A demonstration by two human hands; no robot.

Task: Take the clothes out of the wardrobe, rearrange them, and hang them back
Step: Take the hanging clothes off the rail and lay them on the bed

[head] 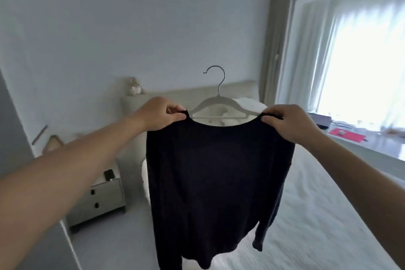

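You hold a dark long-sleeved top [210, 182] up in front of you, hanging down from your fingers above a bed [317, 215]. Your left hand [160, 114] and right hand [289, 123] each pinch a shoulder at the neckline, fingers curled tight. Between your fingertips, a white hanger [215, 103] sits inside the neckline, hook upright.
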